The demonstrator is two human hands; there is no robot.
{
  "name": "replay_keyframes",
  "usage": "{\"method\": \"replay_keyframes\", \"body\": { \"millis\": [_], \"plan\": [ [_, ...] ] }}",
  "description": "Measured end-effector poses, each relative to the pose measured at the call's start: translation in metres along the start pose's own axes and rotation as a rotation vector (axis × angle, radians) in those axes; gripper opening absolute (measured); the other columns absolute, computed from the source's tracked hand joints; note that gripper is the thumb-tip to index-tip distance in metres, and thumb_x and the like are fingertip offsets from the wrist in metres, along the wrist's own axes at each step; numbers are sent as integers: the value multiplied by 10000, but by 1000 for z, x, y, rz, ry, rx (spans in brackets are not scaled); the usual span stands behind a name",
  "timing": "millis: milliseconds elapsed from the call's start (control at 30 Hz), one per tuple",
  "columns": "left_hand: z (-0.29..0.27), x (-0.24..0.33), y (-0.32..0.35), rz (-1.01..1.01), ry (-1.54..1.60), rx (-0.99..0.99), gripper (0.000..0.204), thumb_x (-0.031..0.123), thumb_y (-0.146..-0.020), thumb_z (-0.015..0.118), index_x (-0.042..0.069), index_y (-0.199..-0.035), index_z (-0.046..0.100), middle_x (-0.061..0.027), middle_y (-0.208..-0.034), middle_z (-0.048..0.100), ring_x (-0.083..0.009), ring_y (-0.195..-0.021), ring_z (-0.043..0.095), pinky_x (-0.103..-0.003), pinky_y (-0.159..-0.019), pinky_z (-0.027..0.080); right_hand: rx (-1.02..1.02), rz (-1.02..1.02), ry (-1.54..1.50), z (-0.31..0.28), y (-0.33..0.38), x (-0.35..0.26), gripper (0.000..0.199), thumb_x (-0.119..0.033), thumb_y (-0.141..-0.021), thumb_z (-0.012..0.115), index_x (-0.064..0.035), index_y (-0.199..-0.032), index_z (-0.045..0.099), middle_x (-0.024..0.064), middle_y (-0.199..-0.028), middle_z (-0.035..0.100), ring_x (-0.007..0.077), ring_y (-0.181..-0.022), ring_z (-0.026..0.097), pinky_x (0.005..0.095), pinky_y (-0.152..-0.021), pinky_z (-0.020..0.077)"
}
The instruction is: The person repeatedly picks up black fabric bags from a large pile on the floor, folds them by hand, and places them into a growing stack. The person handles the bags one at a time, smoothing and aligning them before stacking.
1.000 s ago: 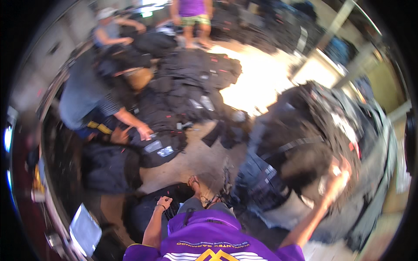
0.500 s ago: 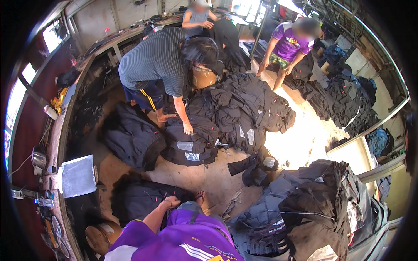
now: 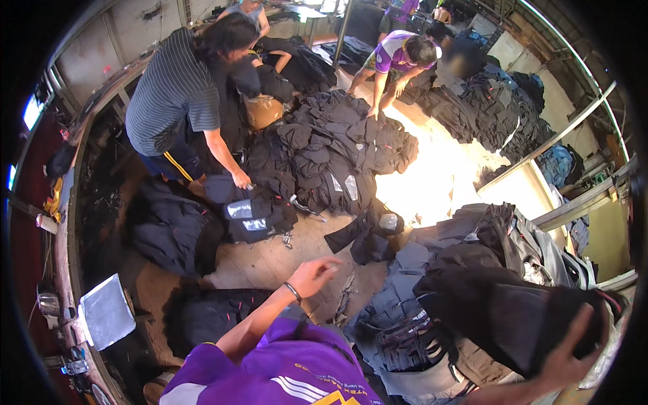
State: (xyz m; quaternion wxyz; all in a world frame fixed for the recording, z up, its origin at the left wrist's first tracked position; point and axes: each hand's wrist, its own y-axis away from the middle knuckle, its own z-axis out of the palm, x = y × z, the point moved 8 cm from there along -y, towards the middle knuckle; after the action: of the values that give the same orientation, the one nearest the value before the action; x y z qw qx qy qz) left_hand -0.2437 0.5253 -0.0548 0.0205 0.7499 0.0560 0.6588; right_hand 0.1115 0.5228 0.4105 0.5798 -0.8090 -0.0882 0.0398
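Note:
My left hand (image 3: 314, 275), with a dark band at the wrist, hangs in front of my body over the floor. Its fingers are stretched out and nothing is in it. At the right, my right hand (image 3: 570, 354) grips the end of a black garment (image 3: 520, 320), somewhat blurred. The garment stretches across the top of a pile of dark garments (image 3: 398, 317). Left of my body lies a black garment bundle (image 3: 219, 314) on the floor.
A person in a striped shirt (image 3: 172, 101) touches a black bundle (image 3: 270, 209) bearing clear plastic pieces. Beyond the large central heap (image 3: 337, 148) bends a person in purple (image 3: 401, 57). A workbench edge (image 3: 71, 256) runs along the left; a metal rail (image 3: 574, 125) crosses the right.
My view has turned right. My left hand has left the floor bundle and risen. My right hand has come into view, gripping a black garment. The person in purple has bent to the heap.

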Motion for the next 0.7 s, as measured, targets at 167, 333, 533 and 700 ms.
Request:
{"method": "replay_keyframes", "body": {
  "millis": [167, 333, 533, 700],
  "plan": [
    [-28, 287, 97, 1018, -269, -23, 531, 73, -846, 660, 49, -1375, 619, -26, -852, 616, -179, -715, 593, -315, -659, 493, -472, -112, -535, 127, 73, -139, 250, -60, -851, 770, -31, -1093, 713, 135, -970, 680, 309, -887, 648, 396, -837, 526],
    [-49, 359, 143, 1294, -89, -94, 444, 61, -857, 647, 50, -1300, 623, -37, -858, 629, -189, -722, 608, -322, -664, 509, -762, -31, -826, 205, 177, -197, 210, -113, -894, 744, -31, -1081, 699, 158, -949, 652, 344, -860, 653, 435, -775, 530],
    [-50, 354, 146, 1330, 132, -136, 340, 47, -869, 632, 51, -1209, 627, -50, -864, 645, -201, -730, 626, -330, -671, 527, -885, 36, -946, 214, 250, -222, 228, -112, -893, 745, -50, -1108, 699, 165, -997, 645, 356, -912, 668, 431, -800, 541],
    [-48, 352, 146, 1338, 290, -185, 255, 35, -879, 619, 52, -1134, 631, -60, -870, 658, -212, -737, 642, -338, -676, 542, -1060, -7, -1022, 205, 278, -241, 257, -142, -900, 745, -93, -1147, 690, 145, -940, 602, 354, -800, 646, 442, -698, 526]
  ]
}}
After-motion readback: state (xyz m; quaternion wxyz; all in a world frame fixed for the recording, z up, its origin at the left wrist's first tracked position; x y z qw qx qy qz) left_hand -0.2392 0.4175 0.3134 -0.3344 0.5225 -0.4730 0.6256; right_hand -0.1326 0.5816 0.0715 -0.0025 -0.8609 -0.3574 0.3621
